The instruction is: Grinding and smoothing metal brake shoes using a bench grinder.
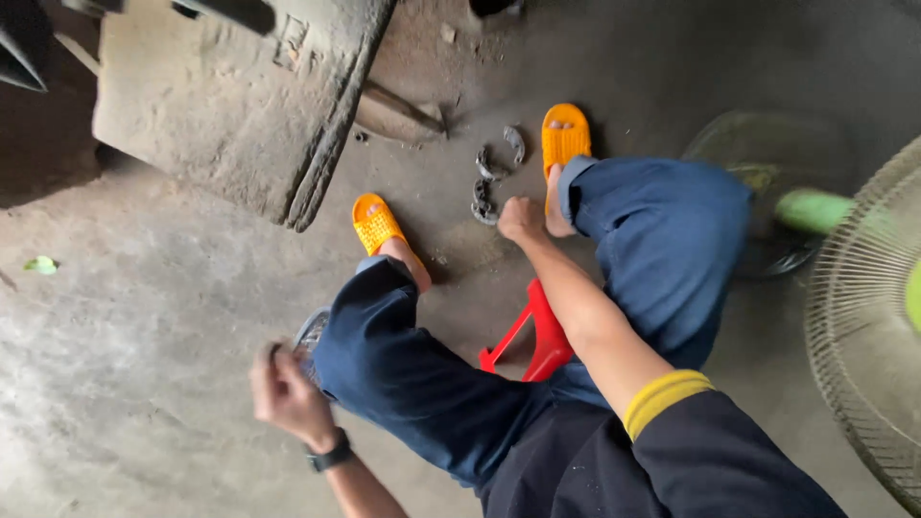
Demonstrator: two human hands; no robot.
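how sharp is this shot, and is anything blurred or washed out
Head view: soft daylight, no glare; the left hand is motion-blurred, as is the round metal part beside it; the right hand near the curved grey metal pieces looks sharper; the green-necked wire-cage fan is blurred.

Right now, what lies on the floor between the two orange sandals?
In the head view, curved grey metal parts lie on bare concrete between the left sandal and the right sandal. The right hand reaches down beside them.
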